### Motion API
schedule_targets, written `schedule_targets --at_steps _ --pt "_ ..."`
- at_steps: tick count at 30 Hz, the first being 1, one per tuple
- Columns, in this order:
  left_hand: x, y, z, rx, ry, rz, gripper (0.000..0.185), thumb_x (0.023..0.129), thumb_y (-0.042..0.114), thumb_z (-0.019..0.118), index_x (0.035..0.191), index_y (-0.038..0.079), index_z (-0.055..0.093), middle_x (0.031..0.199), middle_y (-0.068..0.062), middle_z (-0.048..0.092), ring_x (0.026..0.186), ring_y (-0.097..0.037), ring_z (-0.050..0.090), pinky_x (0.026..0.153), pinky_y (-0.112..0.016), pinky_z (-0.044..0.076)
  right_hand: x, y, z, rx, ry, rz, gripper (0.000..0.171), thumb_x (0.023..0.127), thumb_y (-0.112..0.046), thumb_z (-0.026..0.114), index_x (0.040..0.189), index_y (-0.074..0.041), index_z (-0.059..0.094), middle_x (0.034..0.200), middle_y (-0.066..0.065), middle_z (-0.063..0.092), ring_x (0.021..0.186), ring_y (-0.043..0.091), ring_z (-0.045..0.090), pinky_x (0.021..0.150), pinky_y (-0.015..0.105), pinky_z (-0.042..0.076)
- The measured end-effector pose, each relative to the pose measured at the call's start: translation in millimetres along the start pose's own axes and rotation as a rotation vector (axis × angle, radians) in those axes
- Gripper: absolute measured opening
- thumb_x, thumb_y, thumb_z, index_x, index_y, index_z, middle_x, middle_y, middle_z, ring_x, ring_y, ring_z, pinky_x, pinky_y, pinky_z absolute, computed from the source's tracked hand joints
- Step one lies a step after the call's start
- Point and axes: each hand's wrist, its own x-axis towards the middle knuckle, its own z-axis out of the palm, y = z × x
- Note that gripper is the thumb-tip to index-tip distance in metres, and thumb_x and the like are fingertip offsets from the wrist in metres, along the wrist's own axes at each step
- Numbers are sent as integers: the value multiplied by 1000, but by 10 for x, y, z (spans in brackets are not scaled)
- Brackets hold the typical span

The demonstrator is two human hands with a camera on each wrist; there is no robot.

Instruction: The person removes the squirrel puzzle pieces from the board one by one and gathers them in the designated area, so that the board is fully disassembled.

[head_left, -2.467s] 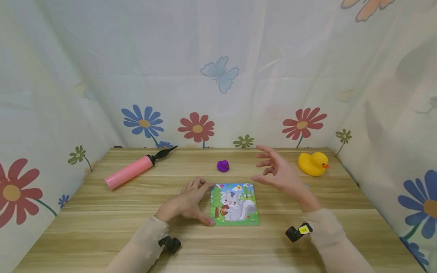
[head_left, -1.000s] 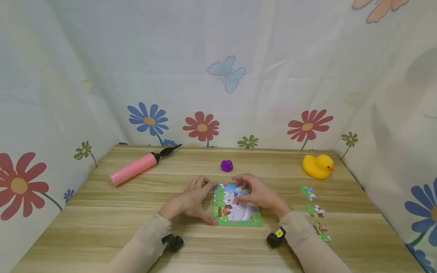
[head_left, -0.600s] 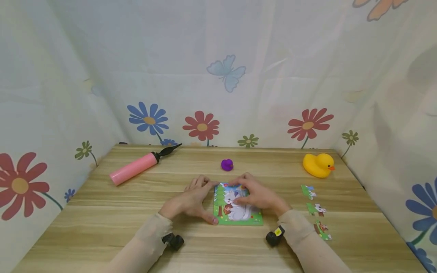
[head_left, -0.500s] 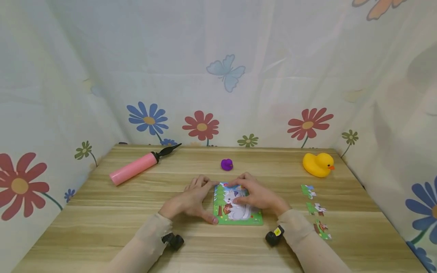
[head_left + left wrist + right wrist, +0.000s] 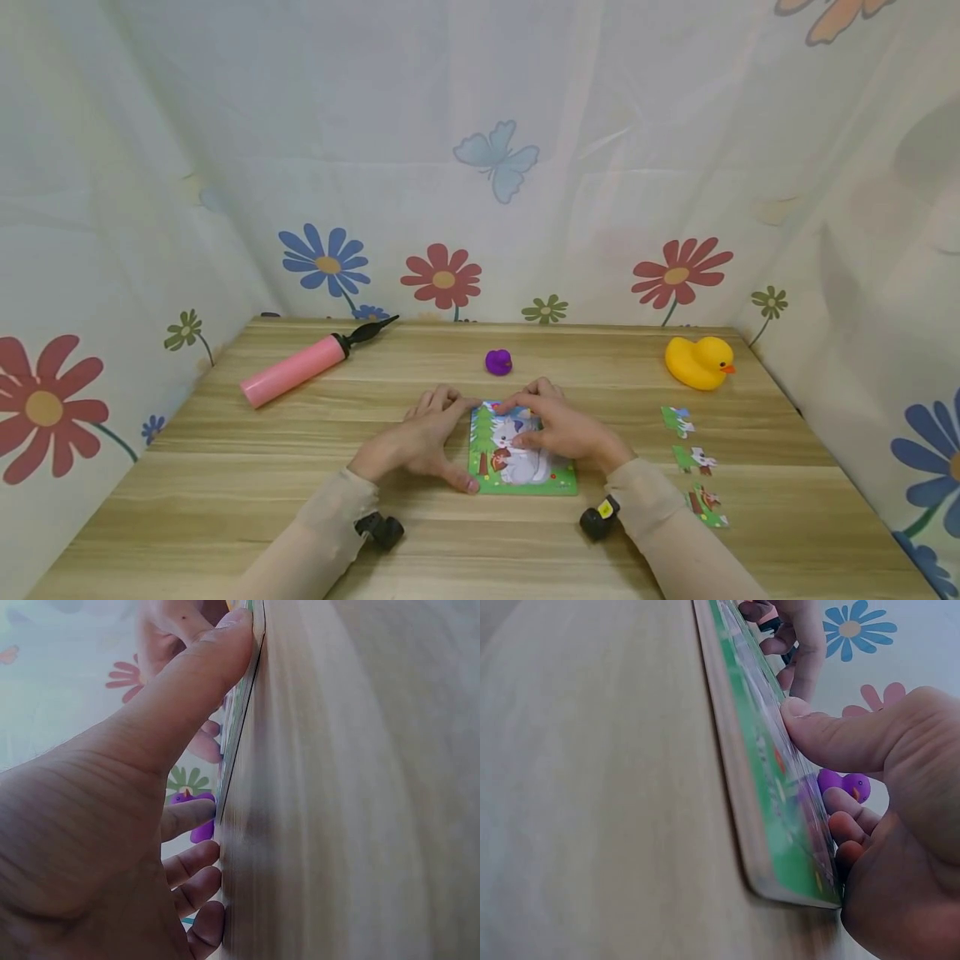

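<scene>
Looking at the middle of the frame, we see the puzzle board (image 5: 522, 454) flat on the wooden table (image 5: 225, 500). Our right hand (image 5: 562, 427) has come down from the air and now presses it with its thumb and bent fingers. Our left hand (image 5: 420, 442) still braces its left edge, fingers relaxed. Three loose pieces (image 5: 693, 458) lie at lower right.

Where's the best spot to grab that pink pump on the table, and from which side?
Grip the pink pump around the middle of its smooth cylindrical barrel, coming down from above across its width. It lies flat and slanted on the table, with the thin black nozzle pointing away, likely too narrow to hold steadily.
</scene>
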Motion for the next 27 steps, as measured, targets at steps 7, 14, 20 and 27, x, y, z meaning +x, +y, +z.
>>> schedule_targets --at_steps 7,14,20,27 --pt "3 -4 3 -7 -1 1 125 73 60 103 171 17 40 164 -16 34 146 -38 35 123 -64 35 -7 -15 0 -13 5 6 42 105 -14 77 144 -25 71 140 11 48 133 32 38 113 57 38" --pt "2 -3 4 -5 -1 6 123 73 60 102 171 18 40 162 -15 35 145 -37 35 123 -63 35 -15 -20 8 -10 21 8 42 104 -15 79 143 -27 71 145 11 48 132 32 38 112 58 38" --pt "-1 3 4 -4 2 5 124 73 60 103 171 17 40 162 -15 35 144 -37 35 122 -63 36 -12 -4 6 16 31 12 43 103 -15 80 143 -27 72 142 9 49 133 32 39 113 58 38" --pt "-2 20 -7 -2 2 -7 124 73 59 103 171 20 40 164 -14 34 144 -36 35 123 -63 36 1 20 -9 13 28 17 46 102 -19 83 146 -29 72 133 7 53 126 30 42 109 53 41"
